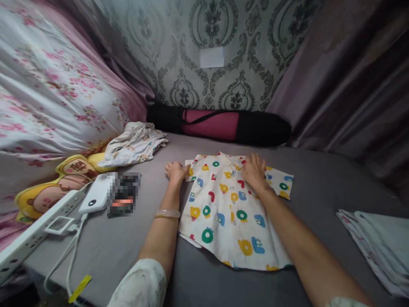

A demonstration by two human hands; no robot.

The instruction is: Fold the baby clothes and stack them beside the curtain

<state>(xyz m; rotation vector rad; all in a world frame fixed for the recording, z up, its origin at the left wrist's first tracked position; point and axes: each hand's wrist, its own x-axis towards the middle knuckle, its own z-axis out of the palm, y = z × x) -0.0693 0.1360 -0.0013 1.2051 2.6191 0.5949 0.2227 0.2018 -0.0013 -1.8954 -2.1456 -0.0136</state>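
The small shirt (230, 209) lies between the two grips and spreads toward the person, flat on the grey surface (319, 179). The left grip (177, 170) has its fingers curled, and its thumb is at the end of the near sleeve (189, 172); I cannot tell if cloth is pinched there. The right grip (254, 171) rests palm down over the opposite shoulder, its fingers partly extended; whether it holds any fabric, I also cannot tell.

In my judgement, the main risk is creasing: if the two grips pull unevenly, the thin-looking cloth may twist, and the front could go out of line with the back. The right forearm lies over the side of the shirt, so it could drag the lower part when it moves.

The shirt is white, printed with letter-like shapes in red, yellow, blue and green. Its collar (225, 160) is just beside the right grip, on its left. Beyond this grip, the other sleeve (283, 183) extends outward. The hem, nearer to the person, looks slightly wavy.
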